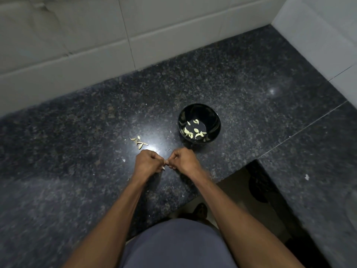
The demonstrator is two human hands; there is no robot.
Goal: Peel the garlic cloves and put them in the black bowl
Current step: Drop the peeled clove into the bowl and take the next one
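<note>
Taking the black bowl point(199, 125) as my marker, farthest to its left and a little toward me lies a small heap of garlic pieces point(139, 142) on the counter point(77, 132); whether they are unpeeled cloves or shed skins I cannot tell from here. A few pale flecks of skin lie scattered around them.

Nearer me, just left of the bowl and in front of it, my left hand point(147, 161) is curled tight, fingertips pinching one end of a garlic clove point(165, 165). Only a sliver of the clove shows between my hands. My right hand point(183, 160), directly in front of the bowl, is curled the same way and nips the other side, so both hands meet on this one clove, held just above the counter.

In the bowl itself rest a good handful of peeled cloves point(194, 131), gathered toward the near wall.

I judge the job well along: several cloves are in, this one is mid-peel, and at most the little heap remains.
</note>
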